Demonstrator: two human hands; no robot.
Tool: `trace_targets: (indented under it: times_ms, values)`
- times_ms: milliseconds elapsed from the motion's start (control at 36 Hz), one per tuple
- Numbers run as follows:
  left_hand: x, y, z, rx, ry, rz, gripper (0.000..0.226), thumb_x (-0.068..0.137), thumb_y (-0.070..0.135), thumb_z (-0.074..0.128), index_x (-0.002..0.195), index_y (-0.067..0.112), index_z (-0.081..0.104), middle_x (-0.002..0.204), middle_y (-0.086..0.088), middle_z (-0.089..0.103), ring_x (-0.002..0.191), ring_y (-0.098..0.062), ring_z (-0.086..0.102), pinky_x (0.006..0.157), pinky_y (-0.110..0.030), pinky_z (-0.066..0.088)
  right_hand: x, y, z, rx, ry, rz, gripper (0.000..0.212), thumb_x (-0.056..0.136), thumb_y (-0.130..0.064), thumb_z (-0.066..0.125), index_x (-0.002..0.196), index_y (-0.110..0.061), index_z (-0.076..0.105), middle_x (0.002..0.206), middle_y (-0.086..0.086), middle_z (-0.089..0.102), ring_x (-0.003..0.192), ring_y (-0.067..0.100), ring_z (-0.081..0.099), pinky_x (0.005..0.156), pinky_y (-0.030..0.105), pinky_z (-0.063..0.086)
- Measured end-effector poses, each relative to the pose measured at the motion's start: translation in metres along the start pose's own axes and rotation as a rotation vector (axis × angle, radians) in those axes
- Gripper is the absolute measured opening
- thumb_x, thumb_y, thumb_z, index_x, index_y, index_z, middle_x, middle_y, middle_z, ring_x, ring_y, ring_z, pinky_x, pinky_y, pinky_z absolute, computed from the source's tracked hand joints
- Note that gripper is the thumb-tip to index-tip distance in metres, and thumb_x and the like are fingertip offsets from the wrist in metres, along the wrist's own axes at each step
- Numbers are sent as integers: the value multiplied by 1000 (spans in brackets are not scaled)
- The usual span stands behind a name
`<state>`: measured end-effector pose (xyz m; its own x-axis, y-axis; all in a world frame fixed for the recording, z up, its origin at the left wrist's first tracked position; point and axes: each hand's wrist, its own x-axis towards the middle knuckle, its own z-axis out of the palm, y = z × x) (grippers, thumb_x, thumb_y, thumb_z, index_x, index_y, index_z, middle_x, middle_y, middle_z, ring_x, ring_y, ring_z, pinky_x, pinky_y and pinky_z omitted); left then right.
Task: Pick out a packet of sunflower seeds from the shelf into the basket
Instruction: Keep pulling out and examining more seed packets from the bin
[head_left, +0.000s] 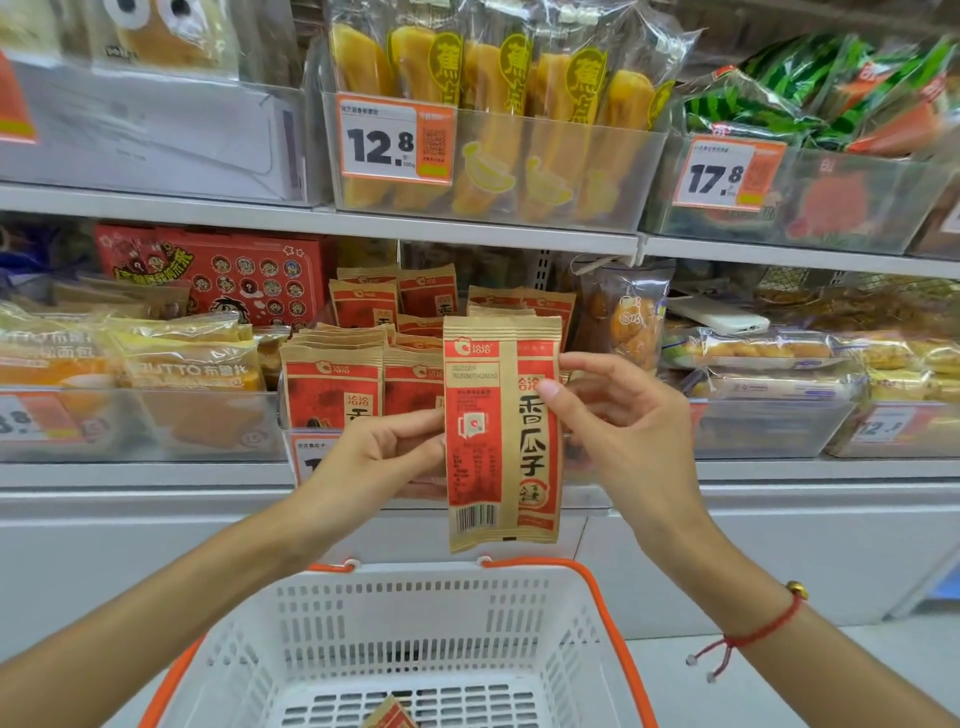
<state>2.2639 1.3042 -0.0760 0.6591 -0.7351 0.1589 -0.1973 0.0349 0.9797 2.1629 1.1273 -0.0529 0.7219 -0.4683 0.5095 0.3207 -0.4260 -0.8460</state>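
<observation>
Red and tan, the seed packet (503, 436) stands upright between both hands, above the white basket (415, 644) and in front of the shelf (156, 473). The left hand (384, 452) pinches its left edge; the right hand (623, 415) pinches its right edge.

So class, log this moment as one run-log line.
stage: packet held over basket | left hand: grips sunflower seed packet | right hand: pinches packet | basket: below
</observation>
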Motion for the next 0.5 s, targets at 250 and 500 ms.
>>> trace_targets:
  times_ms: [250, 500]
  values:
    - [-2, 1, 5, -49, 73, 9, 29, 95, 16, 51, 117, 27, 66, 101, 6, 76, 92, -8, 72, 73, -15, 54, 2, 5, 0, -5, -62, 47, 26, 83, -23, 72, 107, -32, 65, 87, -3, 73, 82, 10, 70, 74, 35, 60]
    - [-2, 11, 16, -362, 311, 51, 25, 96, 15, 51, 111, 29, 66, 106, 1, 75, 98, -15, 71, 77, -23, 59, 0, 10, 7, -78, -140, -6, 44, 85, -13, 72, 123, -31, 61, 104, -12, 67, 89, 5, 62, 68, 21, 56]
